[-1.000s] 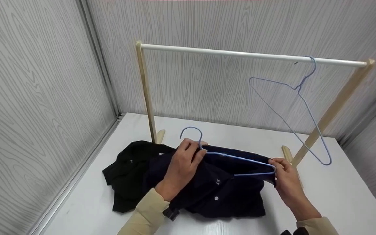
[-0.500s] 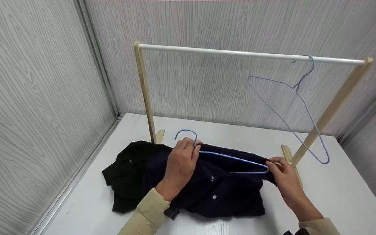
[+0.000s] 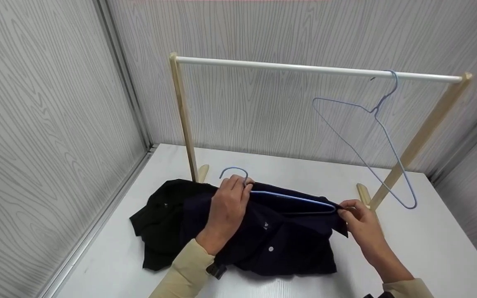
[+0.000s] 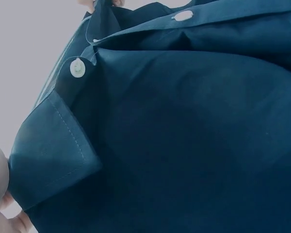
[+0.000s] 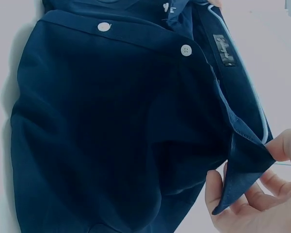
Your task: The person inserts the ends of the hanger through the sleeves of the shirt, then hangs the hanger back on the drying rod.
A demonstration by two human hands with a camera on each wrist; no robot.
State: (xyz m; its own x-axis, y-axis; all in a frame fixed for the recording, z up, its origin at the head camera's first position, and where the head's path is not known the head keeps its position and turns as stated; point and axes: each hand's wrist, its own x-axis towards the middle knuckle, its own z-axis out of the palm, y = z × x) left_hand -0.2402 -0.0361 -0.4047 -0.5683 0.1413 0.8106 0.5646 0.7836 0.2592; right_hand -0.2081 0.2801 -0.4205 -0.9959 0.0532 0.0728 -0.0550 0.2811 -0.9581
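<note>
A blue wire hanger lies half inside the neck opening of a navy button-up shirt. My left hand grips the hanger's neck just below its hook, together with cloth. At the hanger's right end, my right hand pinches the shirt's collar. The right wrist view shows the collar point between thumb and fingers, with the hanger's end bend beside the thumb. A dark label sits inside the neck. Part of the hanger's left side is hidden by the left hand and cloth.
A black garment lies at the left, partly under the navy shirt. Behind stands a wooden rack with a white rod; a second blue hanger hangs from its right end. Patterned panels enclose the white table.
The held hanger has shifted left and slipped deeper into the neck opening, its lower bar now mostly covered. The left hand moved slightly left with it; the right hand keeps pinching the collar.
</note>
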